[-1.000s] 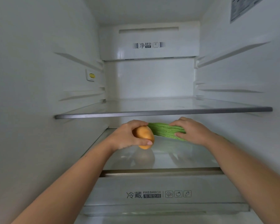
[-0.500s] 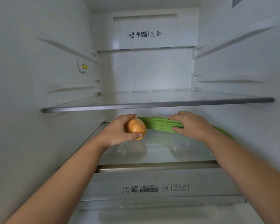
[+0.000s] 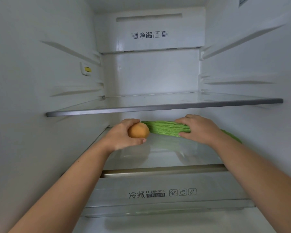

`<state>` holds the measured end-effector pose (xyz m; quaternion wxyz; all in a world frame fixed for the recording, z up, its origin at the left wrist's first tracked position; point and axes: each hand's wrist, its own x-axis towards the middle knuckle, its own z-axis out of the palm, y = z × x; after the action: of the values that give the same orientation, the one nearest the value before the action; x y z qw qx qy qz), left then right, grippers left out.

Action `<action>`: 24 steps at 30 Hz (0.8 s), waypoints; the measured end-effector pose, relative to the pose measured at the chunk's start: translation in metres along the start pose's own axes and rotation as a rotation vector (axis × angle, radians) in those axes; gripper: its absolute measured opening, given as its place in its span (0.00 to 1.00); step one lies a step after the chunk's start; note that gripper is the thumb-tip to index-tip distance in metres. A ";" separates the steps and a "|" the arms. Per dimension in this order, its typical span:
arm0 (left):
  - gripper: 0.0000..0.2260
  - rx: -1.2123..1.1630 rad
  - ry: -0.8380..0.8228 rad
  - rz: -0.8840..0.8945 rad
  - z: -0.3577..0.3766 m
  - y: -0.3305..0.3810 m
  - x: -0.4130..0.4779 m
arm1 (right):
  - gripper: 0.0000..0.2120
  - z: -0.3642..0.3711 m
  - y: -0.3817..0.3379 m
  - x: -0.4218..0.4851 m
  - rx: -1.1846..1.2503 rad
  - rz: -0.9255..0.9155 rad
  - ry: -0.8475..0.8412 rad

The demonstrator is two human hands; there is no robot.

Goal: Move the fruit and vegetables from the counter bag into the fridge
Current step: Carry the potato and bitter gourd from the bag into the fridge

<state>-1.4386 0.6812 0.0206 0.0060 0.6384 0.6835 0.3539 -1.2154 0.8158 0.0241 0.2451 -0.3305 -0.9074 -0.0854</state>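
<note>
Under the upper glass shelf (image 3: 165, 107), at 9 o'clock, my left hand (image 3: 123, 136) grips a round orange fruit (image 3: 138, 131); at 3 o'clock my right hand (image 3: 199, 129) clasps a ridged green gourd (image 3: 165, 129). Both hover above the lower shelf (image 3: 163, 157), neither yet released; bag out of view, remainder unknown.

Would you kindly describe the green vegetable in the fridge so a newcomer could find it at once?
Look inside the open fridge, below the upper glass shelf, at the lower shelf above the FRESHBOX drawer. There the right hand grips a long gourd lying across the shelf. It is bright green and ridged, unlike the round orange fruit in the left hand beside it.
</note>
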 end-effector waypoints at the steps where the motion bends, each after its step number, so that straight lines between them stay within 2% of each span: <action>1: 0.33 0.000 -0.003 -0.005 -0.001 0.000 0.000 | 0.23 0.000 0.000 0.000 -0.002 0.002 -0.001; 15: 0.34 -0.028 0.007 -0.071 -0.006 0.018 -0.010 | 0.22 -0.017 -0.011 -0.007 0.019 0.052 0.007; 19: 0.35 0.077 0.071 -0.110 -0.006 0.028 -0.022 | 0.20 -0.026 -0.031 -0.013 0.016 0.050 -0.004; 24: 0.30 0.264 0.171 -0.088 0.001 0.038 -0.055 | 0.20 -0.031 -0.069 -0.030 0.003 0.028 0.075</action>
<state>-1.3948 0.6310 0.0146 -0.1207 0.5705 0.7495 0.3134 -1.2275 0.7363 0.0360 0.2807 -0.3392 -0.8930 -0.0927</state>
